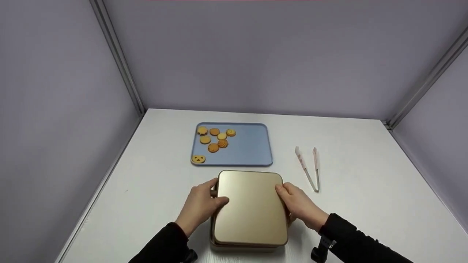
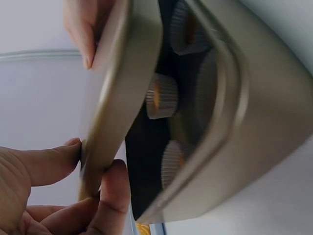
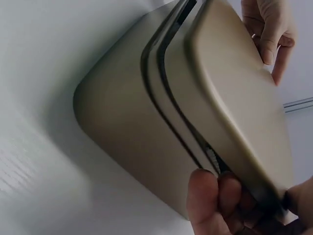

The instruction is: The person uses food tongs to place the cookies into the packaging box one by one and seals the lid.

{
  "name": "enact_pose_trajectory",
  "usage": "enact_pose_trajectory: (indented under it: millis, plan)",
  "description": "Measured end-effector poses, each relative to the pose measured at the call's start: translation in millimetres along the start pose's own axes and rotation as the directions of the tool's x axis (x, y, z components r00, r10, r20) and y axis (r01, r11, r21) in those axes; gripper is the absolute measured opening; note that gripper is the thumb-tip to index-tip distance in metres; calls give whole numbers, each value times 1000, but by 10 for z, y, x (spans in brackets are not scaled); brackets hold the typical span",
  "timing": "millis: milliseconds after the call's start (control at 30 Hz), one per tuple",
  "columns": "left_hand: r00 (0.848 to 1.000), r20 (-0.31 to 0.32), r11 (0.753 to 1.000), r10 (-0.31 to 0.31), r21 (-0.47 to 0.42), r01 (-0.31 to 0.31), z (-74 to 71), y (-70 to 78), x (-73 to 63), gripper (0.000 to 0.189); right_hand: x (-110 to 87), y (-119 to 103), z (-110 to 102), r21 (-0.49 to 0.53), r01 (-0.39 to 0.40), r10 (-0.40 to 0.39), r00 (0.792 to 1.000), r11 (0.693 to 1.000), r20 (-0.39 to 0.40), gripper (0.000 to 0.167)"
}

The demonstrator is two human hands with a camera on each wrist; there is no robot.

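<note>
A gold rectangular tin lid [image 1: 252, 208] is held by both hands over a matching deep tin [image 2: 274, 107]. My left hand [image 1: 200, 204] pinches its left edge, thumb on top and fingers beneath. On the opposite side, my right hand [image 1: 301, 206] grips the edge the same way, with fingertips close to the tin's rim in the right wrist view. A gap stands between lid and tin along the left side. Through it, the left wrist view shows several pleated paper cups [image 2: 164, 98] with orange-brown contents in the dark interior. Most of the inside is hidden.
Behind the tin lies a blue tray [image 1: 252, 146] with several cookies [image 1: 213, 147] on its left part. Tongs [image 1: 317, 160] with pale patterned arms rest spread on the white table [image 1: 358, 175] at right. Grey panels [image 1: 256, 58] enclose the table.
</note>
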State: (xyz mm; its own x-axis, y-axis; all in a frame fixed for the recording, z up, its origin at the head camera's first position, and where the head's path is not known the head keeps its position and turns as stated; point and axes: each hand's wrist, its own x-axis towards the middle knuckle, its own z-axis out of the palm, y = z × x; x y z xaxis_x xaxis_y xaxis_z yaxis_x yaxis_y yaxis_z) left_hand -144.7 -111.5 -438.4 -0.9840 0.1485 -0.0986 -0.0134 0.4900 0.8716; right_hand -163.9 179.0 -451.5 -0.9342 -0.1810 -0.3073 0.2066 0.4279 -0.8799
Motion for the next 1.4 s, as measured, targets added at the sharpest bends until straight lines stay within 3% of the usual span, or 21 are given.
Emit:
enact_pose_trajectory:
  millis: [333,533,767,1000,1300,1400]
  plan:
    - [992,-80,975,97,207,-79,128,-86,38,46,123,67,65,-175,60,-75,994,983,-78,34]
    - [977,-148,948,151,301,-101,191,-143,-17,55,131,77,116,-279,107,-144,983,954,-113,30]
    - [992,-113,975,51,221,-25,207,-168,-74,67,138,142,202,-392,156,-222,966,907,-130,27]
    - [989,-125,978,74,201,-47,215,-212,-69,67,149,211,269,-463,226,-332,929,857,-161,30]
    - [990,-122,988,65,148,-47,231,-252,-63,68,198,263,284,-518,241,-385,903,821,-190,27]
    - [992,-126,995,32,96,-20,234,-266,-39,68,215,263,274,-532,234,-388,900,814,-198,27]
